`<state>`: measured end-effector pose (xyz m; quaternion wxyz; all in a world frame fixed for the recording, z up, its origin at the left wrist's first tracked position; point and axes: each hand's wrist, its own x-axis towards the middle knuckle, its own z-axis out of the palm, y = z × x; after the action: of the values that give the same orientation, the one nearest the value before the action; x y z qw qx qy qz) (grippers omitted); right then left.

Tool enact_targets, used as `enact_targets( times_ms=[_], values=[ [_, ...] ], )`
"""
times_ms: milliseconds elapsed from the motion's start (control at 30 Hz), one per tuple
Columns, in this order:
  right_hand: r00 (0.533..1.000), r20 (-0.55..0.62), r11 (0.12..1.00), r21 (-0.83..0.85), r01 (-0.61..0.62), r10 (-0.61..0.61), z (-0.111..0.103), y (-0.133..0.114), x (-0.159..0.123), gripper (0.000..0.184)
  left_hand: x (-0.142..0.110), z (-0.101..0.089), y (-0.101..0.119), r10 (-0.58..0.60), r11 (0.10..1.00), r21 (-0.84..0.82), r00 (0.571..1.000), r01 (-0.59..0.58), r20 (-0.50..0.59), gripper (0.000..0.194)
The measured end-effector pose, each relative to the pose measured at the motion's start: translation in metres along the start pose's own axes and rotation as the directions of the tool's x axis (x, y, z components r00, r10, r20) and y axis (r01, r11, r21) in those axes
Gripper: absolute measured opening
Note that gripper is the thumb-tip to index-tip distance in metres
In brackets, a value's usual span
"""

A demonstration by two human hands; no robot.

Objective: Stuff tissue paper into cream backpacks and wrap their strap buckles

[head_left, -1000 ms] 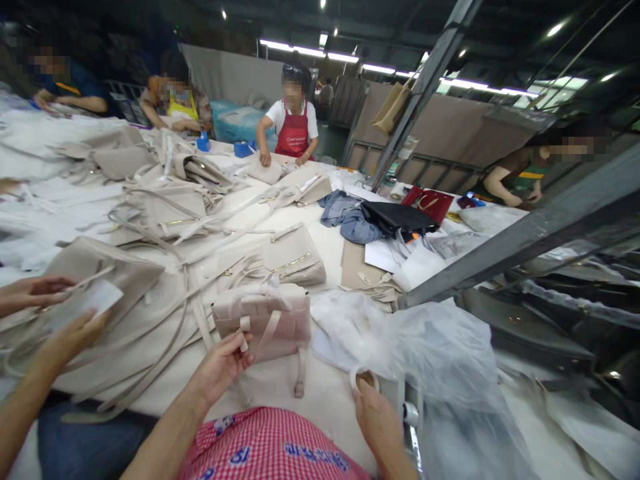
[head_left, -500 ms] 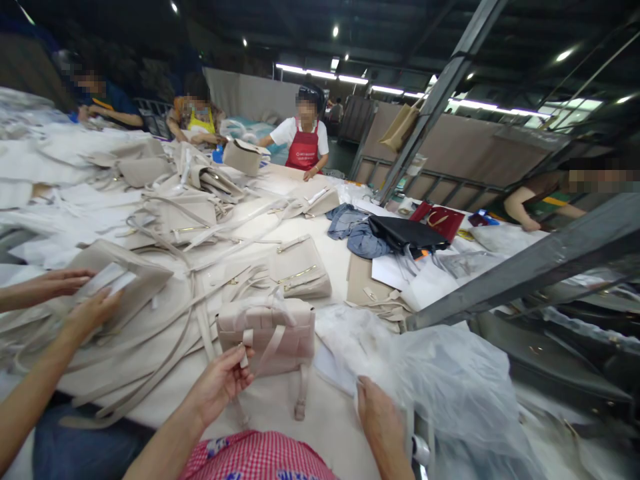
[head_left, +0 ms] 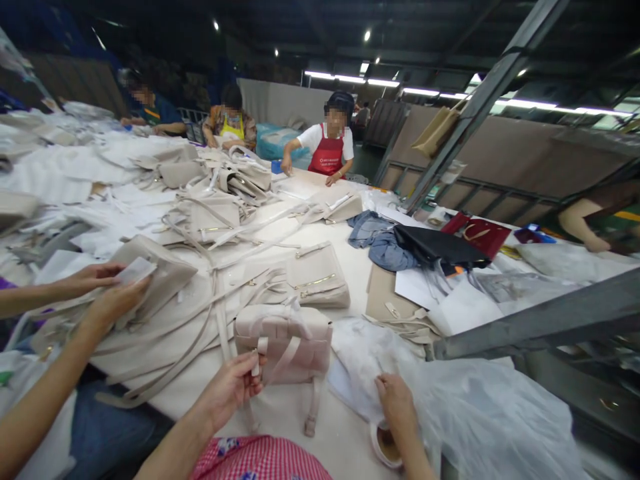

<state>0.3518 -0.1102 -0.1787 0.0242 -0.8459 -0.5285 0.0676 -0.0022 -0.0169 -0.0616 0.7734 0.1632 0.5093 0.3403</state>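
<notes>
While the left hand (head_left: 234, 392) pinches a short strap tab (head_left: 256, 365) between thumb and fingers, the pinkish-beige bag (head_left: 317, 339) to which the tab seems to belong rests on the white counter (head_left: 280, 417) just beyond that hand, with whitish wrapping (head_left: 283, 320) over its top and a buckled strap (head_left: 312, 405) hanging toward the near edge. The right hand (head_left: 399, 407) is off to the side, its thumb and fingers drawn together; whether it grips anything small I cannot tell. Beside its wrist sits a round, white-rimmed item (head_left: 386, 445), brown inside, and clear plastic sheeting (head_left: 493, 410) spreads out on its far side. Behind the bag lies another beige bag (head_left: 321, 277) with gold zips, near a tangle of loose straps on the left. Farther right are crumpled blue denim (head_left: 385, 243), a folded black piece (head_left: 433, 245) and a dark red bag (head_left: 485, 237). At the left, a co-worker's two hands (head_left: 113, 293) hold a white slip (head_left: 136, 271) against a beige bag (head_left: 167, 270), and across the counter stands a person in a red apron (head_left: 326, 157).
</notes>
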Motion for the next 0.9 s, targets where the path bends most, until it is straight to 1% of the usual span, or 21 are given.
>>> enact_targets(
  times_ms=[100, 167, 333, 467, 567, 700, 800, 900],
  values=[
    [1.0, -0.009, 0.998, 0.068, 0.001, 0.0, 0.0, 0.01, 0.001, 0.032, 0.002, 0.0, 0.001, -0.003, 1.0, 0.004, 1.0, 0.003, 0.001, 0.009],
    [1.0, -0.016, 0.995, 0.103, -0.008, 0.01, 0.001, 0.012, -0.001, 0.03, 0.003, 0.0, 0.001, -0.001, 1.0, 0.002, 1.0, 0.001, 0.001, 0.009],
    [1.0, -0.011, 0.983, 0.18, -0.023, 0.025, 0.007, 0.004, -0.011, 0.022, 0.003, 0.0, 0.0, 0.001, 1.0, 0.011, 1.0, -0.001, -0.004, 0.01],
    [0.999, 0.011, 0.949, 0.312, -0.053, 0.053, 0.005, 0.002, -0.004, 0.015, -0.001, 0.003, 0.002, -0.005, 1.0, 0.013, 1.0, 0.005, -0.01, 0.01],
    [0.997, 0.023, 0.881, 0.466, -0.079, 0.077, -0.001, 0.006, 0.008, 0.015, -0.003, 0.004, 0.002, -0.002, 1.0, 0.009, 1.0, 0.003, -0.012, 0.008],
    [0.988, 0.017, 0.739, 0.663, -0.124, 0.151, -0.005, 0.012, 0.022, 0.019, 0.0, 0.001, 0.002, -0.004, 1.0, 0.008, 1.0, 0.004, -0.014, 0.009],
    [0.975, 0.0, 0.639, 0.755, -0.146, 0.222, -0.002, 0.014, 0.027, 0.02, 0.002, -0.001, 0.002, -0.006, 1.0, 0.01, 1.0, 0.006, -0.018, 0.013],
    [0.961, -0.007, 0.577, 0.801, -0.16, 0.275, 0.002, 0.015, 0.03, 0.027, 0.003, -0.002, 0.002, -0.007, 1.0, 0.008, 1.0, 0.007, -0.002, 0.013]
  ],
)
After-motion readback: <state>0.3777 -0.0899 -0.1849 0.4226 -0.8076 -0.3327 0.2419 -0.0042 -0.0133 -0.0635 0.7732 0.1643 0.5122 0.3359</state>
